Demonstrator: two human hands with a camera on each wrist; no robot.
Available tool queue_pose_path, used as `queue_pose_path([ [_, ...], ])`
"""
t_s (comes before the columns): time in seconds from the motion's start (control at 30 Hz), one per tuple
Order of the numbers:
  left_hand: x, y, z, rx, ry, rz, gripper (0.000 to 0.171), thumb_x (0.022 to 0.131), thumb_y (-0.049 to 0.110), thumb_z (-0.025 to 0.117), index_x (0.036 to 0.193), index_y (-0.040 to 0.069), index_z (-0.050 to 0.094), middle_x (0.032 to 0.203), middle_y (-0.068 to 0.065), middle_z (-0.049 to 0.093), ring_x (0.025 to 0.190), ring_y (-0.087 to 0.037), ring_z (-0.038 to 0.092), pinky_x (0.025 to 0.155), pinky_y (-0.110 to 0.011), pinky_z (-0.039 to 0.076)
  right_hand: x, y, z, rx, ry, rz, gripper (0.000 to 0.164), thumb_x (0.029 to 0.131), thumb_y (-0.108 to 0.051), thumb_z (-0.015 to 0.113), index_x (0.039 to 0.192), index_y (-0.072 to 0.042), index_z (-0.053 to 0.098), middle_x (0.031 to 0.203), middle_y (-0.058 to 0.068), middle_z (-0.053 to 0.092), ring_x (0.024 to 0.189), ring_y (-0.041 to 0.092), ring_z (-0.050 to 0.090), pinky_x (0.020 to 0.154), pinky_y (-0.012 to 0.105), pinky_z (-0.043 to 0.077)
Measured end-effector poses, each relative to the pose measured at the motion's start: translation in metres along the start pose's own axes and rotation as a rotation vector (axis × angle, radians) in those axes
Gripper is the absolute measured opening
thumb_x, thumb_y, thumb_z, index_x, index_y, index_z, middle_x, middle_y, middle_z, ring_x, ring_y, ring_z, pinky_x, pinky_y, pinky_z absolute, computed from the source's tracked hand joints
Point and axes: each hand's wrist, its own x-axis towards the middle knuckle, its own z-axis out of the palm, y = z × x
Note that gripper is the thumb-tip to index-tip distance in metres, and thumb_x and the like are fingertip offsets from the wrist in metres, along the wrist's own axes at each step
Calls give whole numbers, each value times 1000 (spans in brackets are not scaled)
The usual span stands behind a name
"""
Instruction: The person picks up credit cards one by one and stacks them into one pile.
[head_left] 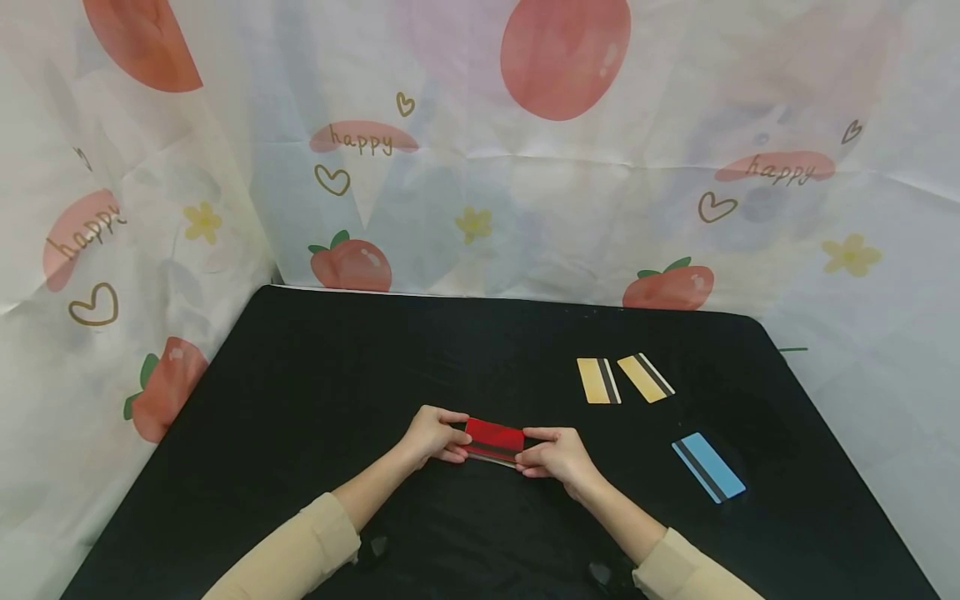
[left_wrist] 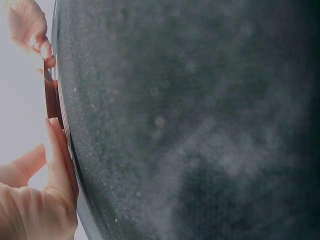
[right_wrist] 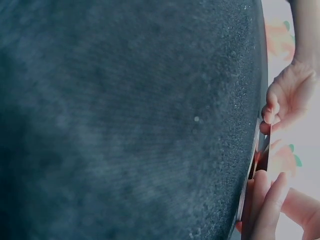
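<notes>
A red card (head_left: pixel 495 435) with a dark stripe is held level near the middle of the black table. My left hand (head_left: pixel 433 435) pinches its left end between thumb and fingers, while my right hand (head_left: pixel 558 458) grips the right end. A pale edge shows along the card's near side; whether that is a second card beneath, I cannot tell. Seen edge-on in the left wrist view, the card (left_wrist: pixel 51 100) lies close over the tabletop. In the right wrist view, my fingertips cover part of the card (right_wrist: pixel 264 157).
Two yellow striped cards, one upright (head_left: pixel 592 381) and one slanted (head_left: pixel 641 379), lie at the back right of the black table (head_left: pixel 375 350). Nearer on the right is a blue striped card (head_left: pixel 712 468). A patterned cloth (head_left: pixel 465 158) hangs behind and at the sides.
</notes>
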Motion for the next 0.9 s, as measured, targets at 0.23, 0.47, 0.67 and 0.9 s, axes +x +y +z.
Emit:
queue_pose_path([
  [0.23, 3, -2, 0, -1, 20, 5, 41, 78, -5, 66, 118, -6, 58, 82, -16, 68, 46, -12, 61, 50, -28, 55, 0, -1, 1, 0, 3, 12, 49, 73, 10, 68, 119, 13, 52, 77, 17, 66, 56, 15, 65, 55, 25, 56],
  [0.47, 5, -4, 0, 27, 43, 32, 37, 76, -5, 68, 112, -6, 62, 66, -13, 66, 42, -12, 59, 46, -28, 54, 0, -3, 2, -30, 41, 6, 46, 72, 10, 69, 115, 12, 55, 77, 17, 64, 53, 15, 64, 53, 26, 56],
  [0.67, 5, -4, 0, 70, 56, 70, 34, 74, -4, 69, 108, -5, 64, 66, -13, 66, 41, -12, 59, 44, -29, 54, 2, -3, 4, -67, 68, 9, 42, 71, 9, 71, 111, 11, 58, 79, 17, 65, 53, 17, 64, 52, 28, 56],
  [0.9, 4, -2, 1, 113, 70, 87, 32, 73, -3, 72, 105, -5, 66, 64, -13, 66, 40, -11, 57, 42, -28, 53, 5, 1, 0, -61, 69, 9, 40, 71, 10, 71, 109, 10, 60, 75, 15, 66, 53, 16, 64, 52, 27, 56],
])
